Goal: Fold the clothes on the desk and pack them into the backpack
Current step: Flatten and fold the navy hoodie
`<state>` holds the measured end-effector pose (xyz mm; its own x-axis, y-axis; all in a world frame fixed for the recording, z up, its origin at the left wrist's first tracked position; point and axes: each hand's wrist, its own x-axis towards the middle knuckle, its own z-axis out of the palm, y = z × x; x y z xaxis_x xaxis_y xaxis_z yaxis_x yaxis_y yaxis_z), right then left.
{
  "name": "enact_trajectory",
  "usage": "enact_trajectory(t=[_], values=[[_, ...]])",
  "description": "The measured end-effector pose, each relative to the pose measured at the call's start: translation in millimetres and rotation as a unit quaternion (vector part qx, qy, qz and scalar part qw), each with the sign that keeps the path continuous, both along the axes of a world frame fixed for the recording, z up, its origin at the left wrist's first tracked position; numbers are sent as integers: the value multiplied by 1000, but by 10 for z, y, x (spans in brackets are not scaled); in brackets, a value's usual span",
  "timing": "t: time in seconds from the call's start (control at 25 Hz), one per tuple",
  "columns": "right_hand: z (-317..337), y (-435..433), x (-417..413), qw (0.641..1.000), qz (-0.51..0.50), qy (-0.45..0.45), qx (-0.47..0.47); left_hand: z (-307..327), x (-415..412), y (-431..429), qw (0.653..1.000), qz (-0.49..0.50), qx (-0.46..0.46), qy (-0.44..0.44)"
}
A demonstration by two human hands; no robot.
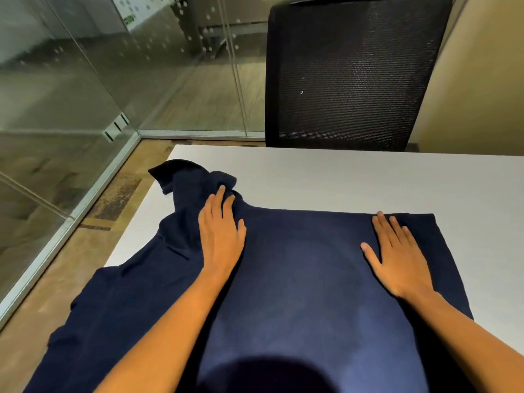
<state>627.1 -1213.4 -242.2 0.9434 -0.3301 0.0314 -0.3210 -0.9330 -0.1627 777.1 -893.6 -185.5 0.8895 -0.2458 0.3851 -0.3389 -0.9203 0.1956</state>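
A dark navy garment (300,279) lies spread over the near part of the white desk (340,177). Its left part hangs off the desk's left edge, and a rumpled sleeve (187,177) reaches toward the far left corner. My left hand (219,234) lies flat on the cloth near that sleeve, fingers straight. My right hand (397,256) presses flat on the garment's far right part, fingers spread, close to its straight far edge. No backpack is in view.
A black mesh office chair (354,72) stands behind the desk's far edge. Glass partition walls (71,95) run along the left and back. A beige wall (482,80) is at the right. Wood-pattern floor (56,265) shows left of the desk.
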Motion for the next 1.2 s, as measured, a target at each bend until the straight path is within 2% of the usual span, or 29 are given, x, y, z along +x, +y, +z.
enact_trajectory(t=[0.12, 0.28, 0.36, 0.48, 0.56, 0.64, 0.76, 0.84, 1.0, 1.08, 1.2], values=[[2, 7, 3, 1000, -1, 3, -4, 181, 276, -46, 994, 89, 13, 67], [6, 3, 13, 1000, 5, 24, 10, 476, 367, -62, 958, 187, 133, 174], [94, 58, -2, 999, 2, 27, 33, 595, 300, -8, 969, 164, 110, 148], [295, 300, -82, 995, 51, -36, 77, 721, -136, 145, 999, 41, 15, 6], [398, 535, -148, 988, 111, -73, 73, 653, -601, 339, 998, -37, 17, -51], [506, 785, -158, 981, 148, -97, 74, 498, -1073, 612, 996, -66, 37, -37], [674, 1149, -31, 974, 145, -129, 115, 340, -1443, 971, 1000, -12, -11, 22], [766, 1385, 112, 966, 131, -144, 169, 310, -1478, 1092, 999, 13, -30, 40], [869, 1763, 497, 949, 77, -104, 289, 241, -1290, 1092, 997, -37, -47, 57], [886, 1897, 671, 957, 98, -75, 264, 205, -1142, 1059, 997, -65, -26, 43], [882, 2036, 912, 963, 213, -48, 160, 238, -955, 1080, 997, -52, -10, 61]])
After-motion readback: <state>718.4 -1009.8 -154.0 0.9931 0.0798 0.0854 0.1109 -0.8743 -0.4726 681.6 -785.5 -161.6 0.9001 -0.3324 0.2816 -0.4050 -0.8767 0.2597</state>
